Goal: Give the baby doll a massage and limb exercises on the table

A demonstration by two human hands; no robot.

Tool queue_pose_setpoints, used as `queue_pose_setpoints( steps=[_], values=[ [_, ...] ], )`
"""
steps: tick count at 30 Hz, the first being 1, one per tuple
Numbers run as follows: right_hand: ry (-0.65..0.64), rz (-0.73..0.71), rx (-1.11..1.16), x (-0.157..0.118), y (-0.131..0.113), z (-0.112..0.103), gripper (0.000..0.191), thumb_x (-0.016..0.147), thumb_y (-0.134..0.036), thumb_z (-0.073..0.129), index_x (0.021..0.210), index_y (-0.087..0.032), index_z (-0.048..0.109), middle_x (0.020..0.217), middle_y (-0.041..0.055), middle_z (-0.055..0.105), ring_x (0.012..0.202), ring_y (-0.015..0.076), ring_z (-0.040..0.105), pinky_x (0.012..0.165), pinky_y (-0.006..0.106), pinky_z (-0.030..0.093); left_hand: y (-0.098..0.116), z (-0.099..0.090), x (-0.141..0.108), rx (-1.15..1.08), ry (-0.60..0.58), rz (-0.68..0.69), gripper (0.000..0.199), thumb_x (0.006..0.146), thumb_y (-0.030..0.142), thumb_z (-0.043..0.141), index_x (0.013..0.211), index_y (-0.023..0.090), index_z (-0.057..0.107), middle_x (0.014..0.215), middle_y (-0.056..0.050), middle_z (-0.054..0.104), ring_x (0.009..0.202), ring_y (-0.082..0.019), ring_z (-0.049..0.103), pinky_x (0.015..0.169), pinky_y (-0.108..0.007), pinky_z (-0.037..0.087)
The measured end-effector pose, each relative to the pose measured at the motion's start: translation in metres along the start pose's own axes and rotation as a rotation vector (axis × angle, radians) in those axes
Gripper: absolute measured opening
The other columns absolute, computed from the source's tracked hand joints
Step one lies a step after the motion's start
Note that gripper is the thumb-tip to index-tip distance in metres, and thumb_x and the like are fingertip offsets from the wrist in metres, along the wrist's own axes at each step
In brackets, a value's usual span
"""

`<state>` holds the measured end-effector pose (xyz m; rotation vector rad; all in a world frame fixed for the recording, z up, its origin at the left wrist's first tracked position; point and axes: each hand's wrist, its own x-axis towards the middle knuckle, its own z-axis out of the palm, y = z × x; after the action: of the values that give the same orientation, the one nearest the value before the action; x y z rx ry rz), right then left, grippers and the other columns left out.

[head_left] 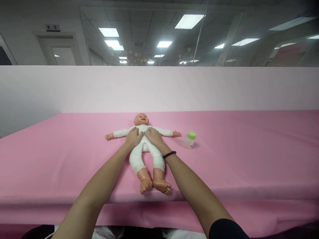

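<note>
A baby doll (146, 146) in a white body suit lies on its back on the pink-covered table, head at the far side and bare feet nearest me. Its arms stretch out to either side. On one side of its chest rests my left hand (134, 136), with the fingers pointing away from me and the thumb toward the middle. My right hand (154, 136) lies on the other side in a mirrored pose, thumb close to the left one. Both hands touch the white torso and cover part of it. A dark beaded bracelet (169, 154) circles my right wrist.
A small clear bottle with a green cap (191, 135) stands just right of the doll's hand. The pink table cover (236, 156) drapes over the near edge. Behind the table runs a low white wall (174, 88) with glass above it.
</note>
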<state>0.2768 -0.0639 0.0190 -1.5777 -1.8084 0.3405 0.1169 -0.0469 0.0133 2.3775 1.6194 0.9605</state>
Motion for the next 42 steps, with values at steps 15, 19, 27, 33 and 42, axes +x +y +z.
queue_pose_setpoints(
  steps=[15,19,27,33,42],
  values=[
    [-0.255,-0.055,-0.060,0.004,-0.002,0.000,0.067,0.103,-0.038,0.031,0.158,-0.002,0.021,0.166,0.0155,0.012,0.156,0.0273,0.006,0.126,0.042,0.009,-0.004,0.002,0.004,-0.035,-0.167,0.104,0.055,0.098,0.030,0.034,0.148,0.011,0.046,0.159,-0.009,0.039,0.151,-0.028,0.026,0.125,-0.044,0.018],
    [-0.106,0.006,-0.114,-0.002,-0.007,-0.003,0.067,0.100,-0.045,0.040,0.145,0.004,0.044,0.152,0.0269,0.041,0.144,0.0333,0.038,0.118,0.041,0.030,0.003,-0.003,0.000,0.064,-0.095,-0.003,0.050,0.098,0.039,0.040,0.136,0.009,0.053,0.151,-0.019,0.048,0.143,-0.030,0.041,0.115,-0.042,0.034],
    [0.025,-0.160,-0.095,-0.010,-0.016,-0.008,0.031,0.096,-0.026,0.046,0.107,-0.016,0.073,0.111,0.0124,0.073,0.107,0.0248,0.065,0.096,0.032,0.045,0.011,-0.010,-0.006,0.074,-0.002,0.130,0.031,0.094,0.025,0.038,0.100,0.019,0.067,0.106,-0.010,0.073,0.100,-0.026,0.067,0.089,-0.038,0.049],
    [-0.138,-0.196,-0.035,-0.001,-0.007,-0.002,0.049,0.100,-0.025,0.036,0.145,-0.016,0.053,0.154,0.0088,0.046,0.146,0.0247,0.036,0.123,0.040,0.021,-0.004,0.001,0.003,-0.030,-0.096,0.231,0.045,0.096,0.028,0.035,0.132,0.016,0.059,0.143,-0.010,0.058,0.137,-0.026,0.048,0.115,-0.041,0.035],
    [-0.070,0.031,-0.135,-0.002,-0.007,-0.001,0.066,0.098,-0.044,0.042,0.146,0.001,0.044,0.151,0.0250,0.044,0.142,0.0339,0.040,0.116,0.041,0.032,0.010,-0.006,-0.003,0.137,-0.057,-0.059,0.047,0.098,0.043,0.037,0.119,0.010,0.062,0.133,-0.021,0.062,0.125,-0.033,0.057,0.101,-0.042,0.044]
  ],
)
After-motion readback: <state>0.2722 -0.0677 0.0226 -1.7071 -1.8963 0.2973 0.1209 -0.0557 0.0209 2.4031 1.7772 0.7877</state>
